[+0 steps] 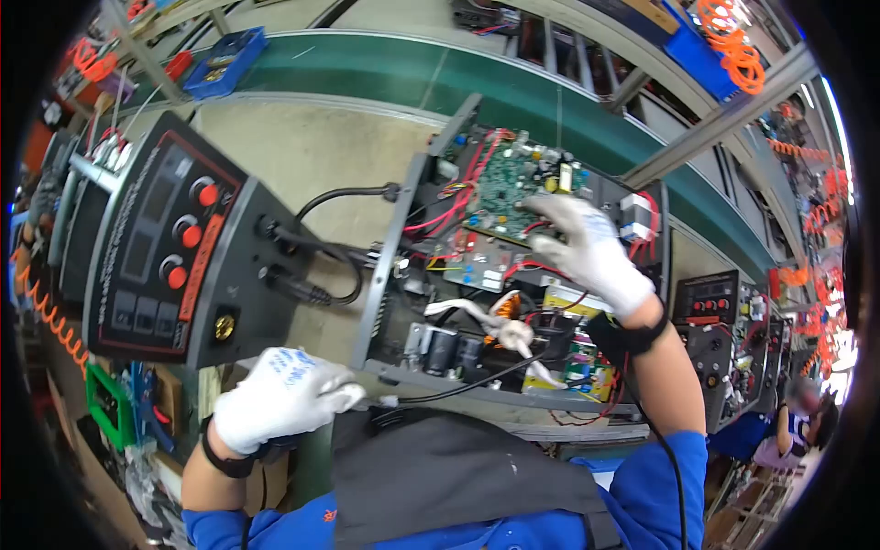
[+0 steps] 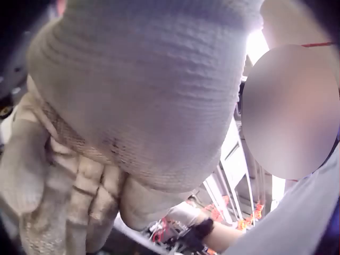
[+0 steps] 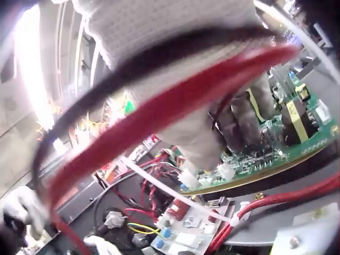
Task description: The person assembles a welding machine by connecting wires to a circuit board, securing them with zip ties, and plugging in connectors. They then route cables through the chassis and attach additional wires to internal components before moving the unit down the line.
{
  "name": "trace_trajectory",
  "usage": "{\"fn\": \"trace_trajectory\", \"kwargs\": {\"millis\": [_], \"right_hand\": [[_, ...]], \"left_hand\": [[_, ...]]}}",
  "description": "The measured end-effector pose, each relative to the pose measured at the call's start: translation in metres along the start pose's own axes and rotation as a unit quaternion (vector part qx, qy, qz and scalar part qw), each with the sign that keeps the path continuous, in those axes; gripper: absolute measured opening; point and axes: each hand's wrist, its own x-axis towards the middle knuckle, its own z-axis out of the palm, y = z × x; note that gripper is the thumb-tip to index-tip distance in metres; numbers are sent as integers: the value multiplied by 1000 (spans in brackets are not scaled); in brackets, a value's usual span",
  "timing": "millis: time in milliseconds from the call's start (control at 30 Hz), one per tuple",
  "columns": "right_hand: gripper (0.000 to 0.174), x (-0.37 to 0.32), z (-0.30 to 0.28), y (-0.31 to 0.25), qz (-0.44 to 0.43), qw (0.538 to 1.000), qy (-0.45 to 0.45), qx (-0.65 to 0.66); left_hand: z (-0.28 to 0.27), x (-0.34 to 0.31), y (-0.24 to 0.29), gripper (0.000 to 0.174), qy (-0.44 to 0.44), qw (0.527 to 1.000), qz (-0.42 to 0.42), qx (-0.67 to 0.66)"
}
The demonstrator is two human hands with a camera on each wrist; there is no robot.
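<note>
In the head view my white-gloved right hand [image 1: 587, 243] is over a green circuit board [image 1: 509, 188] inside an opened black metal chassis [image 1: 390, 275]. Its thumb and fingers pinch red and black wires [image 3: 175, 106], which loop close past the right wrist camera; the wire ends are hidden among the fingers. The fingertips are right at the board's components. My gloved left hand [image 1: 284, 394] is at the chassis's near left corner, fingers loosely bent with nothing seen in them. Just past its fingertips lies a black cable [image 1: 458, 390] with a white end.
A black control panel with red knobs [image 1: 191, 236] stands at left, joined to the chassis by thick black cables [image 1: 339, 197]. White leads and capacitors [image 1: 440, 348] fill the chassis's near side. Another similar unit [image 1: 715, 307] is at right. A green belt [image 1: 367, 69] runs behind.
</note>
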Motion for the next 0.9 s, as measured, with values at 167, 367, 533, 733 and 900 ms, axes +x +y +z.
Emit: {"fn": "trace_trajectory", "kwargs": {"millis": [167, 367, 533, 733, 900], "right_hand": [[33, -21, -39, -81, -76, 990, -17, 119], [49, -37, -7, -165, -223, 947, -140, 182], [36, -41, -31, -161, -201, 966, -111, 118], [13, 9, -60, -90, -80, 996, 16, -41], [25, 69, -22, -12, 95, 990, -38, -100]], "left_hand": [[74, 8, -18, 43, -117, 934, -101, -321], [32, -6, 15, 27, -77, 833, -41, -547], [8, 16, 40, 30, -151, 832, 38, -532], [4, 40, 44, 30, 221, 961, 71, -147], [29, 50, 17, 24, 216, 968, 85, -97]]}}
